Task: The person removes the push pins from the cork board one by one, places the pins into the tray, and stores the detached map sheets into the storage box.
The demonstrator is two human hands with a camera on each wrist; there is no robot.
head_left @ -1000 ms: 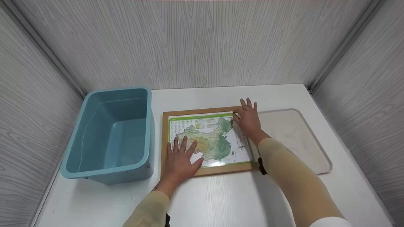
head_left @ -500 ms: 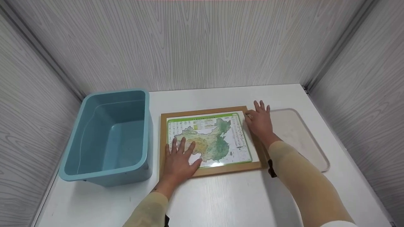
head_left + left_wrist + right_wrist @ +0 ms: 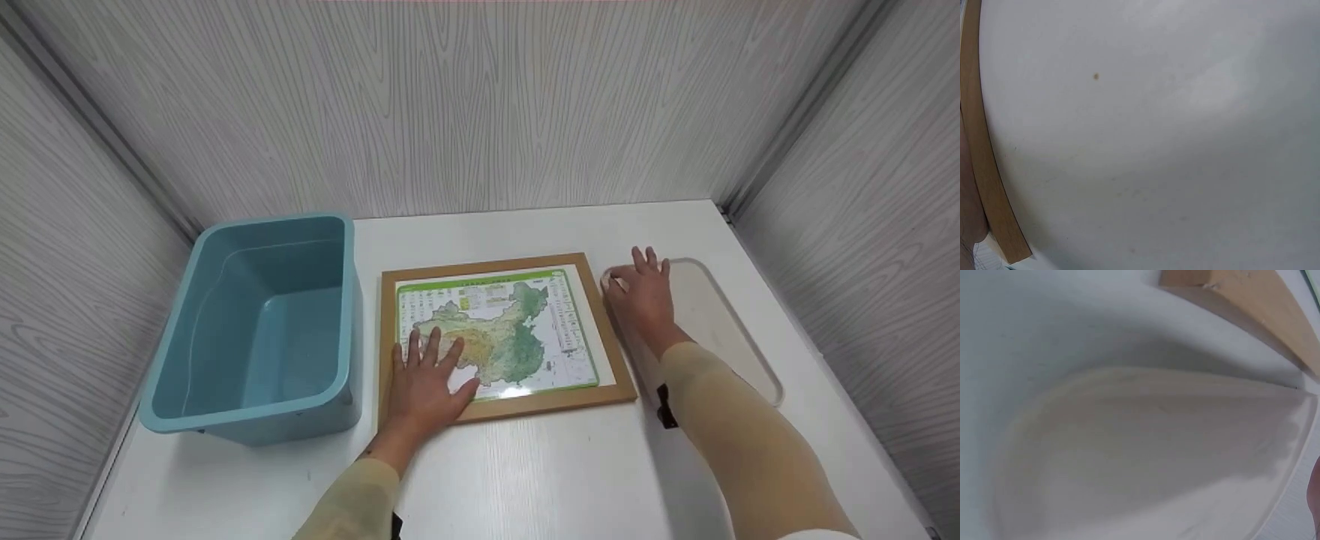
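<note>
A wood-framed map (image 3: 517, 330) lies flat on the white table (image 3: 540, 472). My left hand (image 3: 427, 371) rests palm down on the map's near-left part, fingers spread and straight. My right hand (image 3: 641, 296) lies on the left end of a beige tray (image 3: 720, 315), just right of the frame, fingers stretched out. A small pale patch shows by its thumb; I cannot tell what it is. The left wrist view shows the frame's wooden edge (image 3: 988, 180) and bare table (image 3: 1157, 140). The right wrist view shows the tray (image 3: 1145, 455) and a frame corner (image 3: 1247, 298).
An empty blue plastic bin (image 3: 345, 300) stands left of the frame, almost touching it. Grey wood-grain walls close in the table on the left, back and right. Bare table runs along the near side and behind the frame.
My right hand has slid rightwards from the map's far-right corner, off the frame and onto the beige tray. The left hand stays on the map.
</note>
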